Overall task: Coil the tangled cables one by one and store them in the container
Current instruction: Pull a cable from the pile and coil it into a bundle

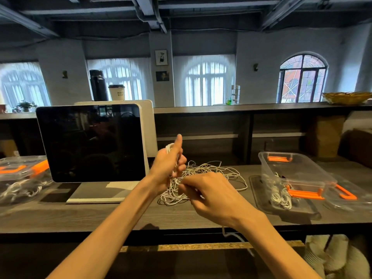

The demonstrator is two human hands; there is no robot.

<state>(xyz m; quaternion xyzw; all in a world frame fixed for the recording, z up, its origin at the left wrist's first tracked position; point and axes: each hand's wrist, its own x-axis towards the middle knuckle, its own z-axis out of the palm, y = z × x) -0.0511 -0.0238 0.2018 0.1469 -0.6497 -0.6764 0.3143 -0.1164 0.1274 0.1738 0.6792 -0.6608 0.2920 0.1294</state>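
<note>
The white cable tangle (203,178) lies on the dark desk (120,214), left of the clear container (291,174). The left hand (167,162), closed, thumb up, holds loops as a coiling form; the right hand (209,194) pinches a strand, feeding it over.

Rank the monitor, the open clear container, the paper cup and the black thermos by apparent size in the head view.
1. monitor
2. open clear container
3. black thermos
4. paper cup
The thermos and cup sit farther back, so they look smaller.
</note>
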